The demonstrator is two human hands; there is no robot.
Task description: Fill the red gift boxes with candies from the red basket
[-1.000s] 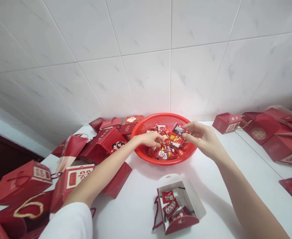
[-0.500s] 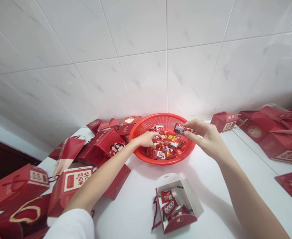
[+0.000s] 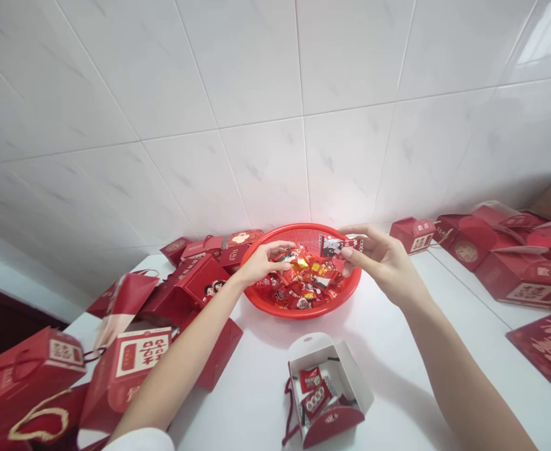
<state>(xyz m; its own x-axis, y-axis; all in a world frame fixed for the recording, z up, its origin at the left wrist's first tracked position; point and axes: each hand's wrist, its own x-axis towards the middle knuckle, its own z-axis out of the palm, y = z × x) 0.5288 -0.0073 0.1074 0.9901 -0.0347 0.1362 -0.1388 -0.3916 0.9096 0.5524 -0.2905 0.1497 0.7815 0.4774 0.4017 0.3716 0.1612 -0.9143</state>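
Note:
A red plastic basket (image 3: 310,313) stands against the wall with many wrapped candies (image 3: 306,291) in it. My right hand (image 3: 381,260) is at its right rim, thumb and fingers pinched on a red, black and white candy packet (image 3: 332,245). Over the left side of the basket, my left hand (image 3: 263,263) has its thumb and fingertips closed around a shiny red wrapped candy (image 3: 298,260), raised on top of the pile. Nearer to me lies an open box (image 3: 357,369), white inside with a dark red cord, holding several wrapped candies (image 3: 315,401).
Several red gift boxes (image 3: 134,363) crowd the left side, some with cord handles. More red boxes (image 3: 522,275) stand at the right along the tiled wall (image 3: 257,169). A flat red printed piece (image 3: 550,351) lies at the right edge of the white table (image 3: 397,388).
My left hand has risen from among the candies with one between its fingers. My right hand still holds its packet, now turned more toward me. The whole view has shifted slightly.

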